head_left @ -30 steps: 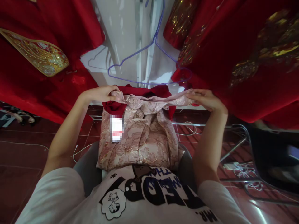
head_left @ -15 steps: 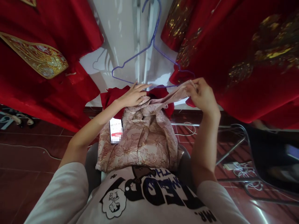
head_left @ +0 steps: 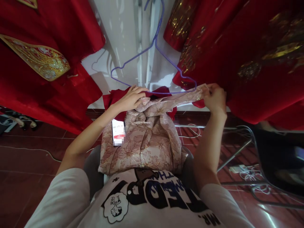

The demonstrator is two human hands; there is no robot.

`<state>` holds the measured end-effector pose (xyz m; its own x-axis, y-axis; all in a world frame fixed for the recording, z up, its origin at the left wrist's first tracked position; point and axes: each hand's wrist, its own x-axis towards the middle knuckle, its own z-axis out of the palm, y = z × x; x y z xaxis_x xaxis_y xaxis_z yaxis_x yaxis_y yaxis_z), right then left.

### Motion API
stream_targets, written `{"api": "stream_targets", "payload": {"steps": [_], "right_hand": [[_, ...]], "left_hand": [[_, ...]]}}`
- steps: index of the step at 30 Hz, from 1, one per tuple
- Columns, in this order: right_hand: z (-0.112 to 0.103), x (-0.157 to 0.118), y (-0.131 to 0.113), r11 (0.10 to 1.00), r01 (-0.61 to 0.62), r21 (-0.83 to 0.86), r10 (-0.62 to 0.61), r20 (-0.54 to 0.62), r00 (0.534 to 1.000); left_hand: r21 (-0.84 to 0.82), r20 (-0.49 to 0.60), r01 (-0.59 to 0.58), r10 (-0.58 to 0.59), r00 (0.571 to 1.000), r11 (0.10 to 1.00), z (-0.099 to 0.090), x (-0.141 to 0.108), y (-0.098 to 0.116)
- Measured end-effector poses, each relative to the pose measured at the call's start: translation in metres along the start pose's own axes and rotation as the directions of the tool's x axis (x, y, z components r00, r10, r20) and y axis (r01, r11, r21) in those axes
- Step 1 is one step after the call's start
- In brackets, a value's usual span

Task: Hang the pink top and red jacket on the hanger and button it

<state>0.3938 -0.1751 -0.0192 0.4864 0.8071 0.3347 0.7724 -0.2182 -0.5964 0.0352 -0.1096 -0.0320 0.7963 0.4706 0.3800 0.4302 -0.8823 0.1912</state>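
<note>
A pink brocade garment (head_left: 152, 148) with a gold floral pattern lies across my lap, its upper part bunched. My left hand (head_left: 134, 98) grips its gathered top edge, fingers lying over the cloth. Out to the right, my right hand (head_left: 215, 98) pinches the end of a narrow strip of the same fabric, stretched taut between both hands. A purple hanger (head_left: 172, 64) stands above the lap. Its bottom bar passes by my left fingers and across the strip; whether those fingers grip the bar I cannot tell. Red cloth (head_left: 114, 98) shows behind the garment.
On the garment's left side rests a phone (head_left: 118, 133) with a lit timer screen. Red garments with gold decoration hang at left (head_left: 78, 47) and right (head_left: 228, 63). A dark metal-framed chair (head_left: 273, 155) and a tangle of white cables (head_left: 253, 177) are at right.
My right hand has moved slightly right and down, drawing the fabric strip straighter. The hanger has dropped a little, its right end now over the strip. My left hand has shifted slightly left.
</note>
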Motion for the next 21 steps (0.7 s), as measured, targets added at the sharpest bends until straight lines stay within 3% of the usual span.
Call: {"api": "stream_targets", "payload": {"steps": [7,12,16,21], "right_hand": [[0.000,0.002,0.007,0.993,0.042,0.113,-0.042,-0.002,0.999],[0.005,0.002,0.008,0.955,0.158,0.251,-0.145,-0.071,0.987],[0.012,0.003,-0.013,0.927,0.297,0.229,-0.266,-0.158,0.951],[0.030,0.012,-0.048,0.855,0.452,0.254,-0.428,-0.146,0.892]], "left_hand": [[0.014,0.002,0.026,-0.026,1.000,1.000,0.001,-0.001,0.002],[0.036,0.012,0.020,-0.021,1.000,0.999,0.001,-0.002,0.004],[0.006,0.009,0.003,-0.003,1.000,1.000,0.003,0.000,0.004],[-0.029,-0.018,-0.013,0.012,1.000,0.999,0.008,0.005,0.002]]}}
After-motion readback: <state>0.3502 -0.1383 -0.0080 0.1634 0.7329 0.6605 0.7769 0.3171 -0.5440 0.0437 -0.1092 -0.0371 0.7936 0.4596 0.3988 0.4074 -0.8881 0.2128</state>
